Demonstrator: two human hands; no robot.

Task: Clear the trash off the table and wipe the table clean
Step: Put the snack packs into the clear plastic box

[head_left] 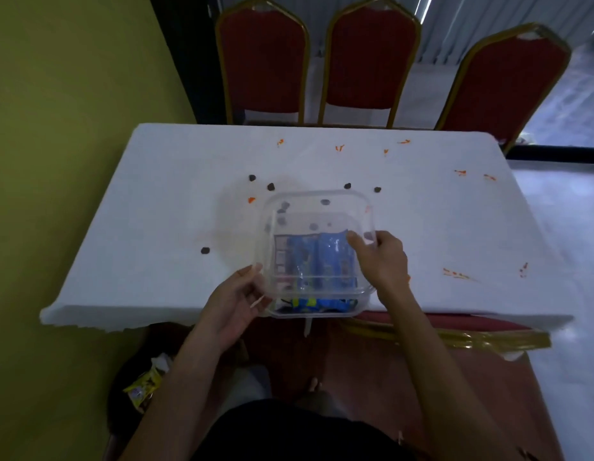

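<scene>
A clear plastic clamshell container [317, 207] is lifted at the table's near edge, with a blue snack wrapper [317, 261] inside it. My left hand [237, 301] grips its lower left corner and also holds a thin pale stick. My right hand [380, 257] grips the container's right rim, thumb inside against the wrapper. The white table [156, 227] carries several small dark crumbs [271, 186] and orange smears [457, 274].
Three red chairs with gold frames [369, 61] stand along the far side. A red chair [422, 361] sits under me at the near edge. A dark bin bag with a yellow wrapper [144, 387] lies on the floor at lower left. A green wall bounds the left.
</scene>
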